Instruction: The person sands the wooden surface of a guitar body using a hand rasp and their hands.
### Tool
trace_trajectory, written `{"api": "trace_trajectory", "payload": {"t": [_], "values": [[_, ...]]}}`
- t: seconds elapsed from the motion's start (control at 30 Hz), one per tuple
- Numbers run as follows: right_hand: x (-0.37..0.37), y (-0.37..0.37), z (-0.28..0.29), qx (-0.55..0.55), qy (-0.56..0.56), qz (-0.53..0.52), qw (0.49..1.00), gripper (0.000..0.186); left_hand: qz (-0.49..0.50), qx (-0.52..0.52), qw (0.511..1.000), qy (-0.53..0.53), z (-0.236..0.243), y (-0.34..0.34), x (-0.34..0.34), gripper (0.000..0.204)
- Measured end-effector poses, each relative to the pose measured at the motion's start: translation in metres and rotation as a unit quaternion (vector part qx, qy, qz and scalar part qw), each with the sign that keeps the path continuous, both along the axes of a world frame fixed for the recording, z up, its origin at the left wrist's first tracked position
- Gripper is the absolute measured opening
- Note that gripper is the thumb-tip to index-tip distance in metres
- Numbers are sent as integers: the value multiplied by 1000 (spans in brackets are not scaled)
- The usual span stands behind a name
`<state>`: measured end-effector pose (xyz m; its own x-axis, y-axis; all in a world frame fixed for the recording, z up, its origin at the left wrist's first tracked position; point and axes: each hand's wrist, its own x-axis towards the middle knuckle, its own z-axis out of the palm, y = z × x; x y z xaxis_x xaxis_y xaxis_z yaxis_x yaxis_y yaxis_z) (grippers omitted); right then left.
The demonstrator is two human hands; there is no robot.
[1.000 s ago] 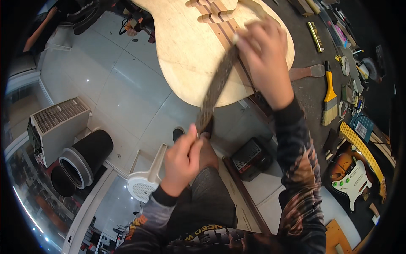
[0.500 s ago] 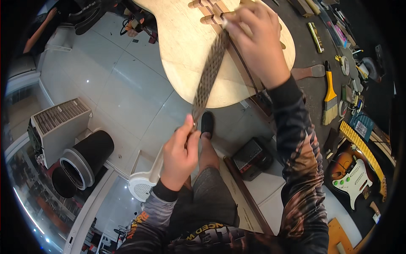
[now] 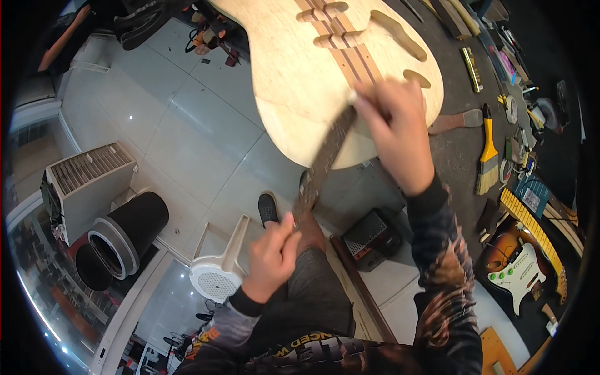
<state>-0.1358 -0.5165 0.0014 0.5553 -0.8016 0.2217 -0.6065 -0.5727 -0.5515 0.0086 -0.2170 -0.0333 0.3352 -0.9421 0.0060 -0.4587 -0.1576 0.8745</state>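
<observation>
At the lower centre of the frame, the left hand [image 3: 272,256] is closed, thumb against bent fingers, on the near end of a long, flat, dark metal rasp [image 3: 326,155]. The rasp slants up and rightward, slightly blurred, to the centre, where the right hand [image 3: 400,125] pinches its far end with fingers curled tight. Beneath it, filling the upper centre, is a pale wooden guitar body [image 3: 294,94] with a darker striped centre strip and carved hollows. The rasp crosses over the body's rounded lower rim; whether its teeth touch the wood, I cannot tell.

For a good stroke, both ends would best be steadied with even pressure, the rasp following the curve rather than digging one corner in. Fingertips should stay clear of the teeth, and the broad top face clear of stray scratches.

Farther right, on the dark workbench [image 3: 459,153], a flat brush with a yellow handle [image 3: 489,140] would suit clearing dust.
</observation>
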Motion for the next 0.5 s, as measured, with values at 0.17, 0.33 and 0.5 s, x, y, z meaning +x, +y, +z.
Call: {"api": "trace_trajectory", "payload": {"t": [0.17, 0.33, 0.5], "values": [[20, -48, 2, -30, -25, -9, 999, 13, 14, 50, 998, 41, 3, -47, 10, 42], [25, -46, -2, -40, 34, 19, 998, 14, 45, -1, 999, 27, 0, -34, 8, 45], [8, -15, 4, 4, 6, -3, 1000, 12, -11, 21, 1000, -12, 1, -12, 10, 48]]}}
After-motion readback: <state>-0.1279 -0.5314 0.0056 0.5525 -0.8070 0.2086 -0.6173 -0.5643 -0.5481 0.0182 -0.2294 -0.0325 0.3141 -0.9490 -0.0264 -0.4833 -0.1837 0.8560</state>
